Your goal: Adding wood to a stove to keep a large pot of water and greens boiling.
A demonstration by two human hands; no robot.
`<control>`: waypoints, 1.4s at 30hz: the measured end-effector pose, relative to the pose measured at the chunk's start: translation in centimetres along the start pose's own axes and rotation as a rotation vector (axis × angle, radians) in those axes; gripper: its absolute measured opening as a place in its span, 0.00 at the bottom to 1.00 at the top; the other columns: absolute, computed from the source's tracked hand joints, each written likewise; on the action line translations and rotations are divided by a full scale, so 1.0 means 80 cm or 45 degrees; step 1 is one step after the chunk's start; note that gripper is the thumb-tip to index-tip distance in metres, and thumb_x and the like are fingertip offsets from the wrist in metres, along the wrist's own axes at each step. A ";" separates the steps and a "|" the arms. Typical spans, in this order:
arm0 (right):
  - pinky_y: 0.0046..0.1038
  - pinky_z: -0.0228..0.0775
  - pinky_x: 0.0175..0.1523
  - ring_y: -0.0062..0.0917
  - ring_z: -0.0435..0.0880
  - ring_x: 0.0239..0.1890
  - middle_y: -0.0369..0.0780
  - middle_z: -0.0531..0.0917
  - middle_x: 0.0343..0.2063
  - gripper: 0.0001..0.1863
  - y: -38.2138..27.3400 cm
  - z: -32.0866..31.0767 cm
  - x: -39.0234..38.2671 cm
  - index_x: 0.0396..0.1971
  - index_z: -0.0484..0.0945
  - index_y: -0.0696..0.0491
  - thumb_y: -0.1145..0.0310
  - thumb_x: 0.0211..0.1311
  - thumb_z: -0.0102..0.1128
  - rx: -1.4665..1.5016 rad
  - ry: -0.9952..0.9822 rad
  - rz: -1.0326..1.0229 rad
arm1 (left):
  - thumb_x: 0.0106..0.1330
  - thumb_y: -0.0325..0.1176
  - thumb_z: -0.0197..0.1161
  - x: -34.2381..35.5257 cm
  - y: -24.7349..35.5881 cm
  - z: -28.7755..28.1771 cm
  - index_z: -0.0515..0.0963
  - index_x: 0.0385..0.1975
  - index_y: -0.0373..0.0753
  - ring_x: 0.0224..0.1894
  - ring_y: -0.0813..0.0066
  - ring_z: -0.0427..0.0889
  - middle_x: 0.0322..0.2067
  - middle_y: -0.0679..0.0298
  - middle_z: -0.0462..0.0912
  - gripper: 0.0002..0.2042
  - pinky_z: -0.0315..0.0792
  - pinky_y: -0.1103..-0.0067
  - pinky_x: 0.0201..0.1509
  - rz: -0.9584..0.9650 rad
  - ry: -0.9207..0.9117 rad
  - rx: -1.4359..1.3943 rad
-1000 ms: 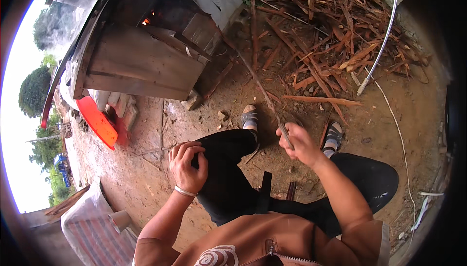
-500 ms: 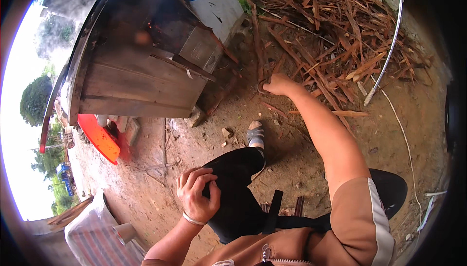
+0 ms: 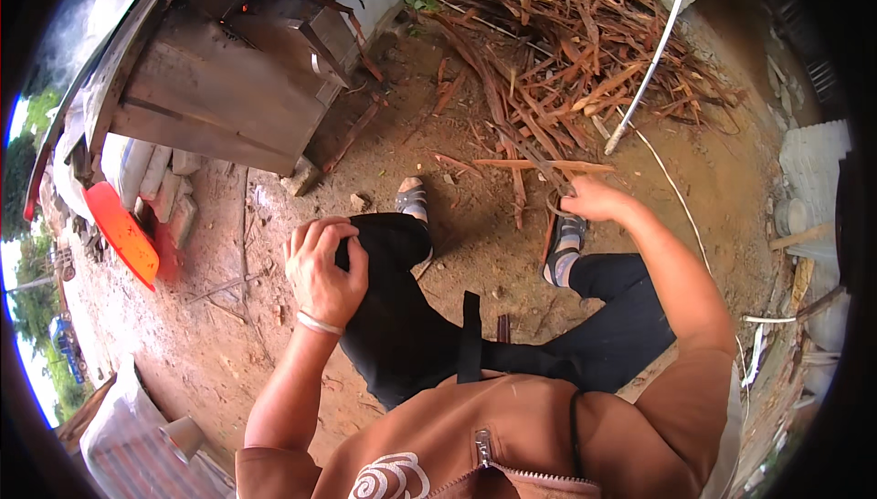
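My left hand [image 3: 324, 269], with a white band at the wrist, rests on my bent left knee [image 3: 384, 248], fingers apart and curved over the black trouser cloth. On the other side, my right hand [image 3: 587, 198] is closed around the handle of a long dark tool [image 3: 532, 150]. A curved loop shows at its near end, rather like the handle of fire tongs. The tool's far part stretches toward a heap of reddish-brown split wood [image 3: 585, 33] and blends in among the strips. Just below this hand is my right foot in a sandal [image 3: 568, 241].
A firebox of boards and metal [image 3: 215, 88] with a small ember glow stands at upper left. Beside it are an orange-red curved piece [image 3: 123, 234] and blocks [image 3: 164, 179]. A white pole [image 3: 653, 61] crosses the wood heap's right side. A striped covered bundle [image 3: 146, 444] sits lower left.
My right hand has drawn back toward my right foot with the long tool. The view has swung right, bringing that foot into sight. My left hand stays on the knee.
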State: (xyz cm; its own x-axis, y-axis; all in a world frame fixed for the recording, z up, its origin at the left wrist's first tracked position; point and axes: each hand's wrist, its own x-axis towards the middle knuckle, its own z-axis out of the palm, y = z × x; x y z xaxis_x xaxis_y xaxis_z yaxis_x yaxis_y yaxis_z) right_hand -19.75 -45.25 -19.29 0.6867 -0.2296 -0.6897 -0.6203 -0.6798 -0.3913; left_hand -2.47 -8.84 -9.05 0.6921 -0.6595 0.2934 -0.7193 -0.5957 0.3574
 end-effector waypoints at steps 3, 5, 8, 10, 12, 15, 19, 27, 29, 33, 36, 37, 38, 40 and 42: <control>0.40 0.71 0.46 0.45 0.81 0.42 0.57 0.81 0.36 0.28 0.032 0.013 -0.046 0.34 0.75 0.70 0.53 0.53 0.55 0.052 0.090 0.030 | 0.53 0.24 0.58 -0.009 -0.005 0.004 0.77 0.27 0.39 0.40 0.60 0.77 0.35 0.62 0.82 0.04 0.69 0.71 0.48 0.012 0.041 0.001; 0.39 0.72 0.45 0.45 0.82 0.39 0.56 0.81 0.33 0.26 0.036 0.017 -0.077 0.32 0.77 0.67 0.54 0.52 0.56 0.119 0.244 0.040 | 0.53 0.25 0.58 -0.016 -0.009 0.006 0.77 0.28 0.38 0.40 0.60 0.77 0.34 0.62 0.82 0.04 0.70 0.71 0.48 0.017 0.080 0.016; 0.38 0.72 0.43 0.40 0.82 0.35 0.52 0.82 0.30 0.26 0.052 0.019 -0.109 0.30 0.78 0.66 0.52 0.53 0.56 0.152 0.423 -0.067 | 0.53 0.27 0.59 -0.019 -0.015 0.012 0.78 0.28 0.41 0.41 0.61 0.77 0.35 0.65 0.82 0.04 0.68 0.70 0.50 0.004 0.093 0.008; 0.37 0.72 0.41 0.37 0.82 0.34 0.51 0.82 0.28 0.27 0.057 0.019 -0.119 0.30 0.79 0.65 0.50 0.53 0.56 0.302 0.432 -0.042 | 0.53 0.27 0.59 -0.019 -0.015 0.015 0.78 0.28 0.41 0.42 0.61 0.77 0.35 0.65 0.82 0.04 0.68 0.70 0.51 0.008 0.089 0.043; 0.34 0.71 0.36 0.31 0.80 0.26 0.45 0.81 0.23 0.28 0.068 0.024 -0.108 0.26 0.80 0.62 0.45 0.55 0.54 0.553 0.541 -0.042 | 0.53 0.27 0.59 -0.018 -0.013 0.016 0.78 0.28 0.41 0.42 0.61 0.77 0.35 0.65 0.82 0.04 0.68 0.70 0.51 0.013 0.089 0.051; 0.31 0.69 0.30 0.29 0.78 0.22 0.43 0.80 0.20 0.27 0.080 0.024 -0.050 0.20 0.78 0.59 0.45 0.55 0.55 0.832 0.456 0.341 | 0.54 0.28 0.59 -0.020 -0.013 0.016 0.78 0.28 0.41 0.43 0.62 0.77 0.35 0.65 0.82 0.03 0.68 0.70 0.52 0.002 0.079 0.071; 0.29 0.67 0.25 0.28 0.77 0.20 0.40 0.77 0.19 0.28 0.081 0.040 0.009 0.20 0.75 0.59 0.44 0.55 0.55 1.187 0.532 0.374 | 0.54 0.28 0.59 -0.018 -0.013 0.019 0.78 0.27 0.41 0.43 0.62 0.77 0.35 0.65 0.82 0.03 0.67 0.70 0.52 -0.006 0.077 0.081; 0.35 0.61 0.22 0.28 0.69 0.12 0.40 0.71 0.11 0.28 0.012 0.129 -0.004 0.13 0.69 0.62 0.49 0.52 0.58 0.697 0.447 0.077 | 0.54 0.27 0.58 -0.020 -0.021 0.014 0.77 0.28 0.41 0.40 0.60 0.77 0.35 0.65 0.82 0.03 0.68 0.69 0.50 0.002 0.086 0.072; 0.41 0.64 0.28 0.33 0.72 0.15 0.44 0.74 0.14 0.26 0.014 0.153 -0.027 0.15 0.71 0.63 0.51 0.52 0.57 0.558 0.331 0.074 | 0.55 0.27 0.58 -0.017 -0.018 0.016 0.77 0.28 0.41 0.40 0.60 0.77 0.35 0.65 0.82 0.03 0.68 0.70 0.50 0.018 0.083 0.080; 0.30 0.61 0.22 0.26 0.70 0.15 0.39 0.74 0.17 0.22 0.015 0.187 -0.086 0.20 0.70 0.56 0.51 0.61 0.51 1.184 0.413 0.196 | 0.55 0.28 0.58 -0.014 -0.018 0.017 0.78 0.28 0.41 0.40 0.60 0.77 0.35 0.64 0.82 0.04 0.68 0.70 0.50 0.048 0.078 0.090; 0.21 0.50 0.14 0.15 0.61 0.09 0.32 0.69 0.16 0.17 -0.011 0.187 -0.151 0.22 0.68 0.51 0.55 0.67 0.47 1.904 0.404 0.302 | 0.55 0.29 0.58 -0.014 -0.018 0.020 0.78 0.29 0.41 0.40 0.60 0.77 0.35 0.64 0.82 0.04 0.68 0.70 0.50 0.035 0.073 0.082; 0.17 0.45 0.12 0.10 0.57 0.08 0.30 0.68 0.16 0.15 -0.025 0.184 -0.170 0.25 0.68 0.49 0.56 0.69 0.44 2.100 0.458 0.252 | 0.55 0.29 0.58 -0.014 -0.017 0.017 0.78 0.28 0.41 0.40 0.60 0.77 0.35 0.64 0.82 0.04 0.68 0.70 0.50 0.026 0.082 0.091; 0.18 0.47 0.13 0.11 0.58 0.09 0.30 0.68 0.17 0.14 -0.035 0.182 -0.185 0.28 0.68 0.49 0.56 0.69 0.44 2.167 0.464 0.289 | 0.56 0.27 0.57 -0.013 -0.015 0.016 0.78 0.28 0.40 0.38 0.61 0.77 0.33 0.64 0.82 0.03 0.68 0.70 0.48 0.055 0.102 0.099; 0.18 0.47 0.13 0.12 0.58 0.09 0.30 0.68 0.17 0.13 -0.053 0.186 -0.199 0.30 0.68 0.49 0.56 0.69 0.43 2.233 0.457 0.284 | 0.56 0.27 0.57 -0.013 -0.017 0.018 0.78 0.28 0.40 0.38 0.61 0.77 0.33 0.64 0.82 0.03 0.68 0.70 0.48 0.046 0.111 0.096; 0.18 0.47 0.14 0.12 0.57 0.10 0.30 0.68 0.18 0.14 -0.062 0.196 -0.198 0.32 0.68 0.49 0.55 0.69 0.43 2.296 0.446 0.263 | 0.55 0.28 0.58 -0.015 -0.018 0.016 0.78 0.28 0.40 0.40 0.61 0.77 0.33 0.64 0.82 0.03 0.69 0.70 0.48 0.033 0.120 0.100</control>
State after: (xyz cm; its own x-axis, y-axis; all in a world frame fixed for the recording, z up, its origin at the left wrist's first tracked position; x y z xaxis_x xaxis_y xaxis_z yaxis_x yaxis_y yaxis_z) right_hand -33.45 -27.33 -15.97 0.4478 -0.4788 -0.7551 -0.1364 0.7981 -0.5869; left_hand -2.39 -7.80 -11.08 0.6732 -0.6315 0.3848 -0.7370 -0.6155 0.2794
